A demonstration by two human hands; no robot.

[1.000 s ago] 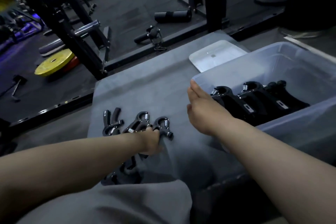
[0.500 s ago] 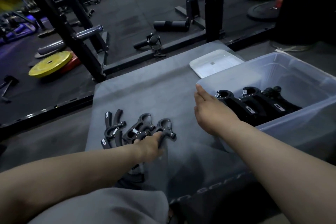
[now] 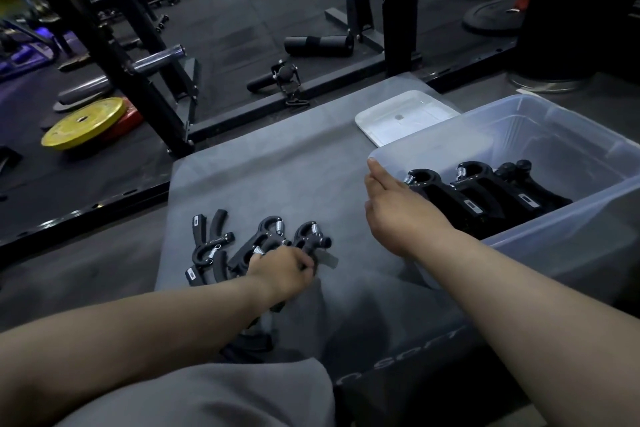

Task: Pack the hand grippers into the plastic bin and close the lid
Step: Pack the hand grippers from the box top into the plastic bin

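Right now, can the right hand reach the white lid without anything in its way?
Probably yes. The right hand is open beside the plastic bin, and the white lid lies on the grey mat beyond it, with only bare mat between them.

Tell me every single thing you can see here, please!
hand grippers on mat: at least four, black, left of bin
hand grippers in bin: three showing, black, side by side
plastic bin: one, clear, right side, open
lid: one, whitish, flat behind bin
mat: one, grey, under grippers and lid
weight plates: two, yellow, far left and far right
left hand: grips rightmost gripper on mat
right hand: fingers straight, at bin's near-left corner
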